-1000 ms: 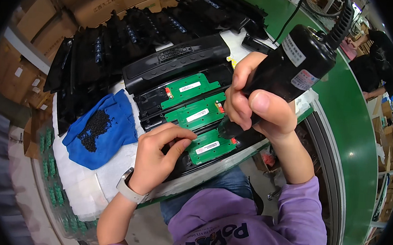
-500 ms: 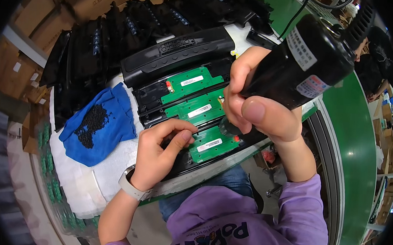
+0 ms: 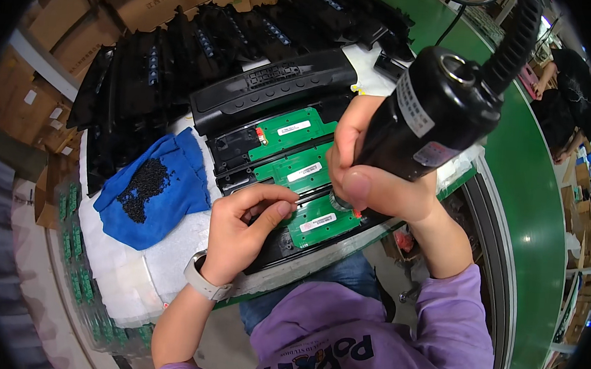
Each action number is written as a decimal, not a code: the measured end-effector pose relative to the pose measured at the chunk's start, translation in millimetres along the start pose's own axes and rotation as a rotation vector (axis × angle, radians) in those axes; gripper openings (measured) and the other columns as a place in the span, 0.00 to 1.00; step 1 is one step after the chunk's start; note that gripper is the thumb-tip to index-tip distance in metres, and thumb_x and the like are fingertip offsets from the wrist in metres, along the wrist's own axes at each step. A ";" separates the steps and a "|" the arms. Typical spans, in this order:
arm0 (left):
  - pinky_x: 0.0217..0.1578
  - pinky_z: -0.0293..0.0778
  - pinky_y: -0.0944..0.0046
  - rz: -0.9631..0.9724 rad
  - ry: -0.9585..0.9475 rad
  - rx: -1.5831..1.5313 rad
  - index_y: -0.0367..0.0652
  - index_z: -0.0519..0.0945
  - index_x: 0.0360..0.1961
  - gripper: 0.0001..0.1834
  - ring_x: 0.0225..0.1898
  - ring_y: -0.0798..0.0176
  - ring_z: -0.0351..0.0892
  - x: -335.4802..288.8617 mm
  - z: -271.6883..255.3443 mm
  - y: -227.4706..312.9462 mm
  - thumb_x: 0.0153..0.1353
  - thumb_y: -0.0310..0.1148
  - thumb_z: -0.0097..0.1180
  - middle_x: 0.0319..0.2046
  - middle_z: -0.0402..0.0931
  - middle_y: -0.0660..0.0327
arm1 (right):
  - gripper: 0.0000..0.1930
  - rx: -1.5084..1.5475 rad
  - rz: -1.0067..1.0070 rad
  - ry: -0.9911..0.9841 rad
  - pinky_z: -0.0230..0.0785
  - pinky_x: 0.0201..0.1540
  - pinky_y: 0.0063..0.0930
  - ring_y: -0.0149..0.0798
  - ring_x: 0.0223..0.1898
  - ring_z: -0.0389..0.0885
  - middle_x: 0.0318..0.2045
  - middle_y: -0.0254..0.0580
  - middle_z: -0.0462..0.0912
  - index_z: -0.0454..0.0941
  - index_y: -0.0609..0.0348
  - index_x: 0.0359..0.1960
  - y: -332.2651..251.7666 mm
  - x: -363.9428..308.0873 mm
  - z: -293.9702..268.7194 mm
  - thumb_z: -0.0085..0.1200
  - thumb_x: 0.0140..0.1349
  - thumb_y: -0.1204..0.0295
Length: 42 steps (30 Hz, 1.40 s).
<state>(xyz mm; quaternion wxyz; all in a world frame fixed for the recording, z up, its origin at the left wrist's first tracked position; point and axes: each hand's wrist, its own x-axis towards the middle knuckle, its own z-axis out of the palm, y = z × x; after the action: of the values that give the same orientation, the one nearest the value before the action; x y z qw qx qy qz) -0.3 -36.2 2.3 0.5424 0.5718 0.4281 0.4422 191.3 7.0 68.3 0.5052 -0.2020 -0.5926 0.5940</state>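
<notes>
Black corded tool (image 3: pixel 427 118) tipped left and toward worktop's (image 3: pixel 108 260) near edge since half a second ago; right hand (image 3: pixel 394 193) shifted with it. Blue cloth (image 3: pixel 184 190) with small dark pieces (image 3: pixel 148 181): worktop's left side. Left hand (image 3: pixel 239 227): thumb and forefinger narrow, at nearest green board's (image 3: pixel 316 237) left end; can't tell if pinching anything. Board sits in black housing (image 3: pixel 270 253) along near edge. Right hand: wrapped round tool, lower end at board's far right part, contact unclear.
</notes>
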 end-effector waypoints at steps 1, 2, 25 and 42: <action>0.35 0.72 0.75 -0.003 0.008 -0.024 0.33 0.79 0.38 0.07 0.33 0.72 0.78 -0.3 0.8 0.9 0.58 0.21 0.54 0.32 0.79 0.59 | 0.14 -0.017 -0.002 0.012 0.57 0.15 0.18 0.26 0.13 0.65 0.14 0.35 0.67 0.64 0.63 0.25 -0.8 -2.1 1.3 0.59 0.49 0.73; 0.36 0.73 0.75 -0.006 0.016 -0.049 0.33 0.79 0.38 0.08 0.34 0.71 0.78 -0.7 1.8 1.6 0.58 0.21 0.54 0.32 0.79 0.58 | 0.13 -0.059 -0.083 0.024 0.57 0.15 0.18 0.26 0.13 0.65 0.14 0.35 0.67 0.64 0.63 0.25 5.0 -5.9 2.8 0.59 0.49 0.73; 0.35 0.76 0.73 0.037 0.117 -0.036 0.30 0.80 0.34 0.07 0.32 0.68 0.81 -13.0 -11.2 10.0 0.52 0.16 0.57 0.30 0.81 0.54 | 0.17 0.544 -0.380 -0.049 0.64 0.30 0.29 0.28 0.16 0.65 0.20 0.32 0.68 0.68 0.60 0.42 10.0 10.4 -3.4 0.42 0.63 0.58; 0.39 0.70 0.59 0.234 0.633 1.424 0.35 0.78 0.34 0.13 0.38 0.50 0.73 -23.7 -117.4 8.9 0.45 0.27 0.62 0.33 0.75 0.53 | 0.19 0.102 -0.005 0.015 0.53 0.13 0.21 0.27 0.10 0.62 0.13 0.35 0.66 0.66 0.66 0.33 -4.2 -11.2 26.9 0.58 0.46 0.66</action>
<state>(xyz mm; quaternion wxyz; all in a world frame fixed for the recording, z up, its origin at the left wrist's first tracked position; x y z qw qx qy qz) -119.8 -31.1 12.6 -0.1524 0.6700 0.6794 0.2576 174.9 -16.8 73.9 0.5206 -0.1792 -0.5582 0.6206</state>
